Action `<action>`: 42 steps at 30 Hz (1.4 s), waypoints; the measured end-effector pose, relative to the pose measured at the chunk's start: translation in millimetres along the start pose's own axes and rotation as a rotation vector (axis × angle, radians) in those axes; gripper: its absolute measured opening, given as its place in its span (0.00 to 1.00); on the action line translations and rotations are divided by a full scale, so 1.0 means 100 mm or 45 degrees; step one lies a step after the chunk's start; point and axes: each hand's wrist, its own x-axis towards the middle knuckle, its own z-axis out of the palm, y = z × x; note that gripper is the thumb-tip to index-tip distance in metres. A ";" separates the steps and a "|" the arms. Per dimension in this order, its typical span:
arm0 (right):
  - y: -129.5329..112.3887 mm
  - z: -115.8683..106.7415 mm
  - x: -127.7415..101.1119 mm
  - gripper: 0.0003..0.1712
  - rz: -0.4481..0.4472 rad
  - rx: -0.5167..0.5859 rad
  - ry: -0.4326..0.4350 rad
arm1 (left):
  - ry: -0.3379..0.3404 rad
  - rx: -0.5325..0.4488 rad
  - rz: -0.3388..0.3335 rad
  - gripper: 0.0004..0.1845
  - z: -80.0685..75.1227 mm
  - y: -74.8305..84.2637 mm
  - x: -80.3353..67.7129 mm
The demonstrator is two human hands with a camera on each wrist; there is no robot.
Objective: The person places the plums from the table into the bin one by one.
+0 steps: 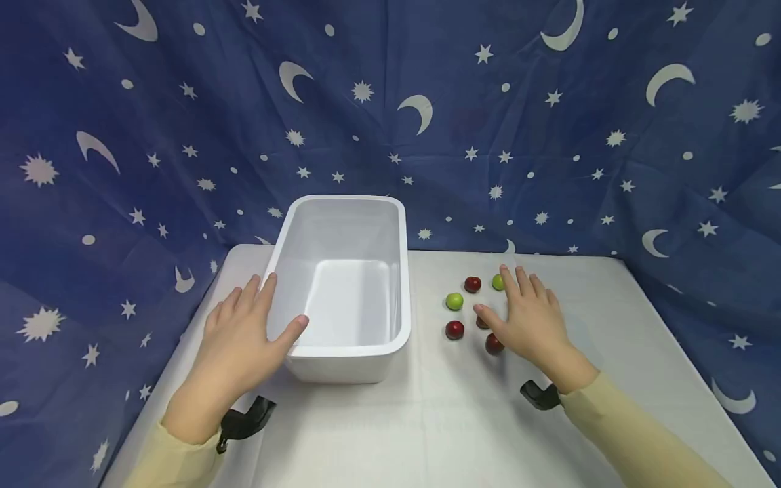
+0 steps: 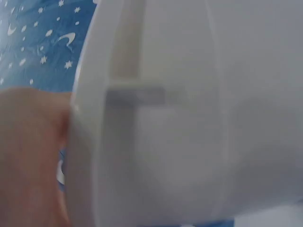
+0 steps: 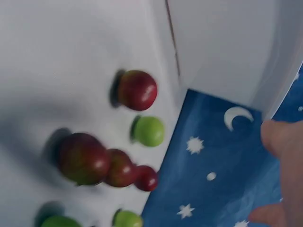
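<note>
A deep white plastic bin point(image 1: 349, 351) stands on the table, left of centre. At its near left corner is my left hand point(image 1: 241, 339), fingers straight and spread, the thumb overlapping the rim. The left wrist view has the bin's wall point(image 2: 175, 156) filling most of the picture, with part of the hand point(image 2: 31, 156) right at its edge. Right of the bin lie small red apples point(image 1: 454, 329) and green apples point(image 1: 454, 301). My right hand point(image 1: 533, 325) hovers over the apples' right side, palm down, fingers extended, holding nothing. It partly hides one red apple point(image 1: 483, 322) and one green apple point(image 1: 497, 282).
A white cloth covers the table point(image 1: 390, 434). Behind and on both sides hangs a blue curtain point(image 1: 451, 183) with moons and stars. Black wrist mounts point(image 1: 247, 419) sit below both hands. Several apples point(image 3: 83, 158) lie close together in the right wrist view.
</note>
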 end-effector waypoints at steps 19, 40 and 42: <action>0.84 0.41 -0.04 0.44 0.101 0.885 -0.039 | 0.070 -0.765 0.098 0.31 0.30 -0.39 -0.05; 1.33 0.78 -0.12 0.45 0.301 1.028 -0.519 | 0.199 -1.252 0.115 0.30 0.52 -0.42 -0.07; 1.32 0.80 -0.12 0.43 0.296 0.999 -0.524 | 0.192 -1.243 0.079 0.30 0.51 -0.42 -0.08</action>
